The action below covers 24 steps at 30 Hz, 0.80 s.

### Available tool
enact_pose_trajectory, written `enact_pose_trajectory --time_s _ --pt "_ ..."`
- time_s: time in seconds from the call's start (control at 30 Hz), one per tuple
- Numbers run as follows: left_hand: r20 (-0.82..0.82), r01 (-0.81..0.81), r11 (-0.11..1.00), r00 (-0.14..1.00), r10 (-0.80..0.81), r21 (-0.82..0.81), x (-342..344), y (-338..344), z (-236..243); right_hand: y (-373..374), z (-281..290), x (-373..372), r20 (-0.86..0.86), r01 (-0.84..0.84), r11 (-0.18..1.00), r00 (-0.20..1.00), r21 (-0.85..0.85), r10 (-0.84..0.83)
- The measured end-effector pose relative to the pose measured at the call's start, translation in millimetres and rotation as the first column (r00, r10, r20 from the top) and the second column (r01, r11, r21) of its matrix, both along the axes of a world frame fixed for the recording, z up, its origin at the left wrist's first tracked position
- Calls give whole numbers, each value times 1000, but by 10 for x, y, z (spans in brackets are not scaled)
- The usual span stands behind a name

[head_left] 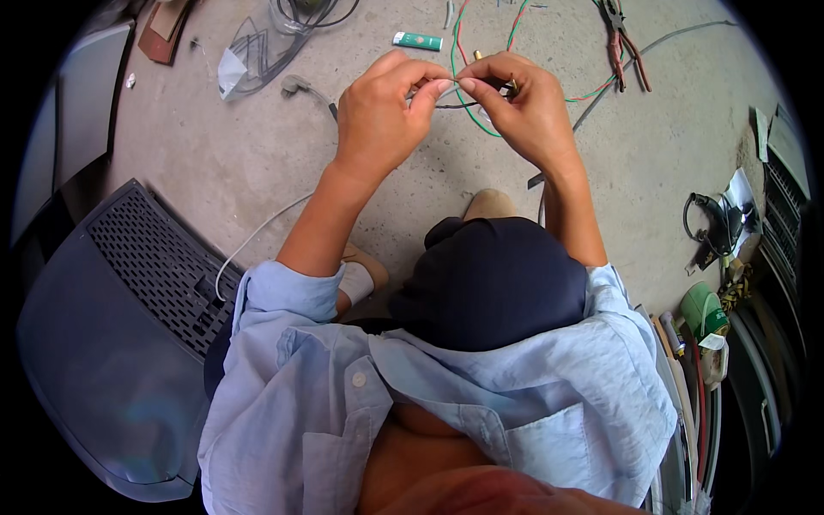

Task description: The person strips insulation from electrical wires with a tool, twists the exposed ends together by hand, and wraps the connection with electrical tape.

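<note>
My left hand (386, 116) and my right hand (524, 112) are raised close together above the concrete floor, fingertips pinched on a thin wire (455, 81). A dark cable (455, 106) runs between them just below. A small brass-coloured piece (477, 56) and something dark show by my right fingers, partly hidden. Green and red wires (489, 132) loop around and behind my hands. Beyond them lies a small green-and-white packet (417, 40), and pliers with red handles (620, 51) lie at the upper right.
A dark perforated housing (103, 335) is at left, below grey panels (81, 112). Clear tubing (266, 60) and a grey connector (293, 84) lie upper left. A black cabled object (721, 223), a green container (699, 309) and stacked boards (678, 378) line the right. My foot (489, 202) is below.
</note>
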<state>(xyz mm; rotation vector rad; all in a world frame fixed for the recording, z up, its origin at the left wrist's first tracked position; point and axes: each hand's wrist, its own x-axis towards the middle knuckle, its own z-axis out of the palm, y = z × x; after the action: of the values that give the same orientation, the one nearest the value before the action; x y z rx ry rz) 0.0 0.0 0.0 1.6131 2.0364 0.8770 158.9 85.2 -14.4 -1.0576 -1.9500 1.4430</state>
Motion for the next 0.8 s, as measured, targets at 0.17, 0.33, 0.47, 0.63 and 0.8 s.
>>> enact_pose_trajectory --time_s 0.17,0.33,0.47,0.63,0.8 --pt "-92 31 999 995 -30 13 -45 24 43 -11 -36 3 -43 -16 1000 999 -8 16" --pt "-105 -16 1000 994 16 -8 -50 20 104 0 2 7 -86 1 997 996 -83 -8" --pt "-127 24 1000 992 -26 -15 -86 -4 112 10 7 0 -42 -46 998 998 39 47" --pt "-158 44 999 986 -46 -17 -71 -19 125 -17 -19 -37 24 -73 983 997 171 70" --pt "136 38 996 990 -26 -85 -128 -36 115 -26 -30 -63 22 -66 976 998 206 62"
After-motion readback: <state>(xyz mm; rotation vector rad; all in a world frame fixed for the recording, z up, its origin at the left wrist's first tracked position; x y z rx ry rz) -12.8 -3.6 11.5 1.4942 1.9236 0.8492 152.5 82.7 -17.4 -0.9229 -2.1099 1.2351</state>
